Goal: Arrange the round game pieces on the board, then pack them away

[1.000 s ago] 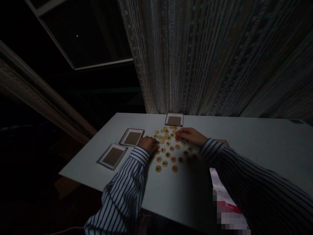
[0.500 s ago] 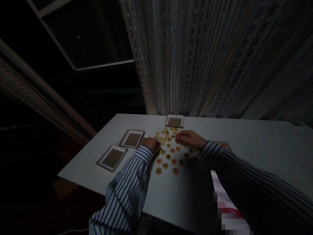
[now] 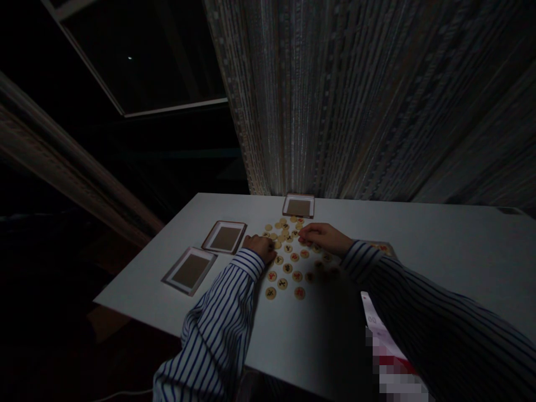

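Observation:
Round Chinese chess pieces [image 3: 287, 268], pale with red or black characters, lie scattered over the white table. Some are plain side up near the far end of the group. At the left edge of this spread rests my left hand [image 3: 260, 247], its fingers curled inward beside the pieces; anything under them is hidden. From the right, my right hand [image 3: 326, 238] reaches over the pieces with thumb and fingers drawn together low above them. Whatever is between its fingertips is too dark and small to make out. Its shadow darkens several pieces below.
Three shallow trays stand around the pieces: one at the back [image 3: 298, 206], two at the left [image 3: 224, 237], [image 3: 189, 271]. Behind my right wrist a flat box [image 3: 383, 248] with red print shows partly. A lit screen [image 3: 379, 324] lies by my right forearm. A curtain [image 3: 293, 100] hangs behind the table.
The view has shifted very slightly. Both hands stay in nearly the same places, and the pieces show no clear movement.

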Demonstrator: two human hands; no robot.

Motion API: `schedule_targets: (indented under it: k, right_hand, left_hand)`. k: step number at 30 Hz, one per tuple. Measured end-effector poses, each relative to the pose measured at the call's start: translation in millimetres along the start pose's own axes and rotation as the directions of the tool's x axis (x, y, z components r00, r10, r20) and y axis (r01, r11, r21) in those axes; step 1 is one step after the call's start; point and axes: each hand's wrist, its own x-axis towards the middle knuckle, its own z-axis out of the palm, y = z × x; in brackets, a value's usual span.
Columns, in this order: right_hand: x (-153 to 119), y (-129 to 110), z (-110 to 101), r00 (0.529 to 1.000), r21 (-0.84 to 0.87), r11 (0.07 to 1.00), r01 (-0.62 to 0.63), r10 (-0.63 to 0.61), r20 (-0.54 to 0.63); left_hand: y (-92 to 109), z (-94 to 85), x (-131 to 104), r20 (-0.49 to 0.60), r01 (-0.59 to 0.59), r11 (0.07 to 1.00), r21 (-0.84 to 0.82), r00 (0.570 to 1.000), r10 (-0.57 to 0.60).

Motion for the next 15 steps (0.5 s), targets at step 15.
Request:
schedule_targets:
  k: [15]
  right_hand:
    - [0.2,-0.7,-0.4,1.000,-0.013,1.000,-0.005,0.005,-0.001]
  left_hand:
    - [-9.8,2.8,2.8,-0.074,0.000,1.000,-0.029,0.997,-0.002]
